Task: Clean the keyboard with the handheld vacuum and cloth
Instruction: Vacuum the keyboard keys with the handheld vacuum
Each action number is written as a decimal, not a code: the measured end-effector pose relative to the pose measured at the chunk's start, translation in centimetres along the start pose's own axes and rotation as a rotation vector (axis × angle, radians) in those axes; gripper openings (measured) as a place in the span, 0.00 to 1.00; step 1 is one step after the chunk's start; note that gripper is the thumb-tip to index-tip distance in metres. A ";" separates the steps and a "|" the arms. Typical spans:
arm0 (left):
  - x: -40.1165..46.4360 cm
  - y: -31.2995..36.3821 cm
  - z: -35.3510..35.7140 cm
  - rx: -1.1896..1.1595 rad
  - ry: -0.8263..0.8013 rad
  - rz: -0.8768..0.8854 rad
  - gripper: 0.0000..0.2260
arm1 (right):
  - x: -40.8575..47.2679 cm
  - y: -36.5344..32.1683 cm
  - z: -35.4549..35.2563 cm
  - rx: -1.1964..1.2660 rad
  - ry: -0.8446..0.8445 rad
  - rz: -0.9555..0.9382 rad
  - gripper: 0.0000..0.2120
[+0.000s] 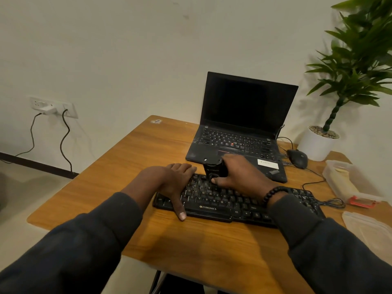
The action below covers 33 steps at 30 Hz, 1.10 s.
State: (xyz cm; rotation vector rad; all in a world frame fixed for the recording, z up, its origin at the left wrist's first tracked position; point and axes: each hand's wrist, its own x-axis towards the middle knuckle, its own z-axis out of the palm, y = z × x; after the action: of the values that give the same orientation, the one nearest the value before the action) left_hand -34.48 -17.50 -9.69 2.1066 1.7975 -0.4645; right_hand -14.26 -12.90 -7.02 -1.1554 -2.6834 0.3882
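Right hand (239,175) is wrapped around the black vacuum (214,169), fingers closed on its body, holding it upright on the far rows of the keyboard (222,205). Left hand (169,183) lies flat over the keyboard's left end, fingers spread along the far edge, thumb hooked over the near edge. The keyboard sits mid-table (118,166), just near of the open laptop (241,124). Mouse (298,158) to the far right.
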 end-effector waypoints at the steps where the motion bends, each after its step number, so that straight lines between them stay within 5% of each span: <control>1: -0.4 -0.4 -0.1 0.003 -0.002 -0.008 0.65 | 0.0 0.0 0.1 0.050 0.012 0.012 0.20; 7: -0.9 -2.7 0.4 0.015 0.006 -0.062 0.63 | 0.0 0.0 2.0 0.271 -0.057 0.058 0.22; 14: -0.7 -2.4 0.2 0.039 0.004 -0.073 0.61 | 0.8 -0.9 0.4 -0.006 -0.073 -0.026 0.17; 17: -0.9 -2.1 0.1 0.039 -0.001 -0.083 0.59 | 0.8 -1.5 1.1 0.046 -0.019 -0.028 0.15; 21: -0.9 -2.2 0.1 0.046 -0.009 -0.081 0.59 | 0.3 -1.2 1.0 0.162 -0.146 -0.007 0.19; 28: -0.8 -2.3 0.3 0.030 -0.006 -0.086 0.60 | 1.0 -2.1 1.0 0.020 -0.061 -0.035 0.15; 33: -0.7 -2.4 0.3 0.033 -0.013 -0.092 0.60 | 0.8 -1.3 0.1 0.151 -0.208 -0.014 0.19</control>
State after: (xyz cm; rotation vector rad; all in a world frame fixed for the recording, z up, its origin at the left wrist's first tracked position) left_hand -36.96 -17.85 -9.73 2.0442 1.8976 -0.5328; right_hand -15.74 -13.23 -6.63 -1.1081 -2.7754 0.7326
